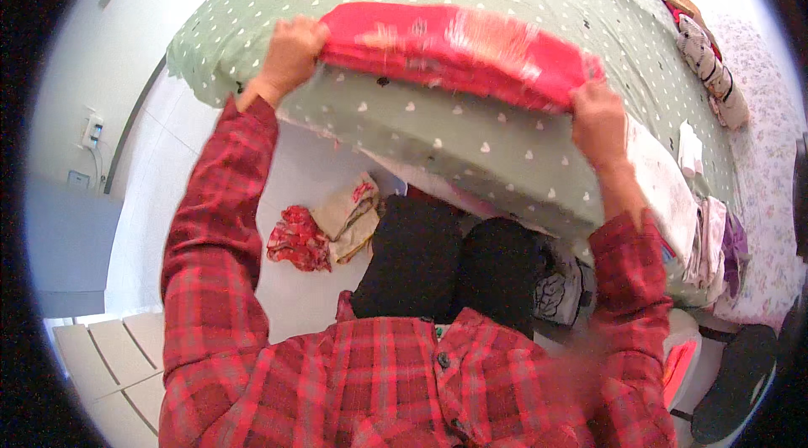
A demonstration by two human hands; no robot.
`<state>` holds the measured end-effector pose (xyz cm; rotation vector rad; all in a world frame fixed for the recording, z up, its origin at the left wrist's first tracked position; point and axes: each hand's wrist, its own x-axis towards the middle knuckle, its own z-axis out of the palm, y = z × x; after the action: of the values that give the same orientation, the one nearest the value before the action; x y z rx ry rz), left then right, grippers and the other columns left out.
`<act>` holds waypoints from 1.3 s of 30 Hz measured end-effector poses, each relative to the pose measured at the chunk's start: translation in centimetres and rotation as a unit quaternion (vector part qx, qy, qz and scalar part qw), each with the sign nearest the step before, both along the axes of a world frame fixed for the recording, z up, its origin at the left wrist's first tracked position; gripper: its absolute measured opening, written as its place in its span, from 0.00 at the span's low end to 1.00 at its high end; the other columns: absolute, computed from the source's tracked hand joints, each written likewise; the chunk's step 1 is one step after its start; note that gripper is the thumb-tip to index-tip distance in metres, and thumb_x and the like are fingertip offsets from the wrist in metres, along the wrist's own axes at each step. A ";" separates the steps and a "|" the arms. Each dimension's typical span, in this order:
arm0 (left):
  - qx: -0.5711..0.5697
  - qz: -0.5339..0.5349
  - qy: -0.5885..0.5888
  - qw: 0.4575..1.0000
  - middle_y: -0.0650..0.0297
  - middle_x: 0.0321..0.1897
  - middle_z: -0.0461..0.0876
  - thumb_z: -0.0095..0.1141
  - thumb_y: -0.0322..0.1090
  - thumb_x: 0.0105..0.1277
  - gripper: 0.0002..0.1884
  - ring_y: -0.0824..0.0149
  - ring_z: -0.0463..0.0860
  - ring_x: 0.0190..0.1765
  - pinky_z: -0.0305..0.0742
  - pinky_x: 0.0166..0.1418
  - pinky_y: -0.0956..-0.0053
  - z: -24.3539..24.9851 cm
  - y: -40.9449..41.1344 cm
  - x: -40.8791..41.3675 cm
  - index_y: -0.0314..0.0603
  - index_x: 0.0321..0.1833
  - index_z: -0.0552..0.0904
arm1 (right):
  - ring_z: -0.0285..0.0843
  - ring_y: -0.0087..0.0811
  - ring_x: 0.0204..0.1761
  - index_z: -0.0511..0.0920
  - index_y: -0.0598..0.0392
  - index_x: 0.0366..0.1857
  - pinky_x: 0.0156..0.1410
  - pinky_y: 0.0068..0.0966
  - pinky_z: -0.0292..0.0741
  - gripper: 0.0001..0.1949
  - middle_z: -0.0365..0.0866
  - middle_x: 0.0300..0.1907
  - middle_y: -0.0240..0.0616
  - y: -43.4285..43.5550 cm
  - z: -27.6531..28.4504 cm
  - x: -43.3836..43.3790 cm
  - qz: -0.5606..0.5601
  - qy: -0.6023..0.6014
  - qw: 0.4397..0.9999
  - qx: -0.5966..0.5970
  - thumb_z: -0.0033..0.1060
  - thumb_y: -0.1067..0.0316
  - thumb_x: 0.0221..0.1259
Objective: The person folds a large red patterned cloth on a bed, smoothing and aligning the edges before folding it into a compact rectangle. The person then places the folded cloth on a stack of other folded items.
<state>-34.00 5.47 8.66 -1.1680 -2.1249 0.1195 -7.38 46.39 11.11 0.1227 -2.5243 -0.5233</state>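
A red cloth (429,47) with pale printed patches is stretched between my hands above the near side of a bed. It looks folded in layers and is partly blurred. My left hand (293,56) grips its left end, fingers closed over the edge. At the other end, my right hand (598,119) is closed on a corner. Beneath the cloth lies a green bed sheet (435,132) with white hearts and small dark bows.
On the floor lie a crumpled red cloth (300,239) and a beige cloth bag (347,214). Folded clothes (707,246) and a white bottle-like item (690,151) rest on the bed's right side. Rolled textiles (713,69) line its far right edge.
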 end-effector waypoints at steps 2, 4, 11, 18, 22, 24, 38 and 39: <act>-0.010 0.037 -0.031 0.999 0.62 0.36 0.76 0.56 0.27 0.50 0.12 0.58 0.77 0.44 0.68 0.45 0.60 -3.0 -0.4 2.2 0.45 0.39 0.76 | 0.74 0.43 0.45 0.75 0.55 0.32 0.52 0.39 0.68 0.07 0.75 0.36 0.42 -1.6 -4.0 2.2 0.007 -0.038 0.998 -0.039 0.54 0.73 0.47; 0.002 0.079 -0.032 0.996 0.62 0.38 0.76 0.56 0.27 0.50 0.12 0.58 0.77 0.45 0.69 0.45 0.58 -3.5 -0.6 3.4 0.45 0.39 0.76 | 0.73 0.44 0.47 0.76 0.55 0.34 0.55 0.40 0.67 0.10 0.75 0.37 0.43 -2.8 -4.7 3.4 -0.028 -0.059 0.996 -0.065 0.54 0.74 0.45; -0.064 0.137 -0.212 0.966 0.56 0.46 0.79 0.54 0.30 0.58 0.07 0.54 0.77 0.54 0.72 0.55 0.51 1.3 3.0 7.8 0.40 0.39 0.80 | 0.74 0.47 0.52 0.77 0.62 0.41 0.65 0.41 0.67 0.16 0.77 0.45 0.51 -8.6 2.1 4.3 -0.156 -0.224 0.959 -0.080 0.56 0.73 0.44; 0.146 0.049 -0.190 0.970 0.58 0.72 0.62 0.51 0.54 0.63 0.34 0.52 0.55 0.75 0.49 0.71 0.39 -5.3 14.9 4.2 0.51 0.72 0.64 | 0.68 0.51 0.63 0.72 0.60 0.58 0.66 0.50 0.64 0.22 0.75 0.56 0.53 -17.1 -2.2 -17.6 0.077 0.051 0.975 -0.203 0.49 0.59 0.63; 0.041 0.148 -0.255 0.955 0.58 0.75 0.56 0.43 0.63 0.65 0.35 0.52 0.50 0.78 0.41 0.71 0.32 -4.7 15.3 6.1 0.60 0.74 0.61 | 0.53 0.49 0.74 0.69 0.50 0.64 0.72 0.66 0.44 0.29 0.61 0.70 0.48 -15.2 -5.6 -18.6 -0.065 -0.121 0.926 -0.352 0.35 0.42 0.68; 0.040 0.168 -0.276 0.946 0.58 0.76 0.54 0.41 0.65 0.65 0.36 0.52 0.49 0.78 0.40 0.71 0.32 -4.9 14.5 5.6 0.59 0.73 0.62 | 0.50 0.48 0.75 0.67 0.48 0.66 0.72 0.67 0.41 0.31 0.57 0.72 0.48 -13.2 -7.2 -17.9 -0.072 -0.104 0.946 -0.299 0.34 0.39 0.68; 0.073 0.335 -0.340 0.876 0.52 0.75 0.53 0.35 0.73 0.64 0.39 0.45 0.52 0.76 0.43 0.67 0.27 -2.4 6.6 2.8 0.64 0.74 0.60 | 0.47 0.55 0.75 0.64 0.46 0.69 0.74 0.57 0.45 0.33 0.56 0.72 0.52 -3.8 -7.2 -6.8 -0.291 -0.065 0.929 -0.221 0.33 0.36 0.67; 0.074 0.333 -0.339 0.877 0.52 0.75 0.54 0.35 0.73 0.64 0.39 0.46 0.52 0.76 0.43 0.67 0.27 -2.6 6.3 2.5 0.64 0.75 0.60 | 0.49 0.55 0.74 0.64 0.49 0.69 0.75 0.54 0.48 0.33 0.57 0.72 0.54 -3.1 -7.8 -6.6 -0.287 -0.047 0.935 -0.201 0.34 0.38 0.68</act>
<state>-31.46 11.74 6.10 -0.3408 -3.0251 -0.1713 -14.01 43.27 3.29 -0.7768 -2.6874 -0.2000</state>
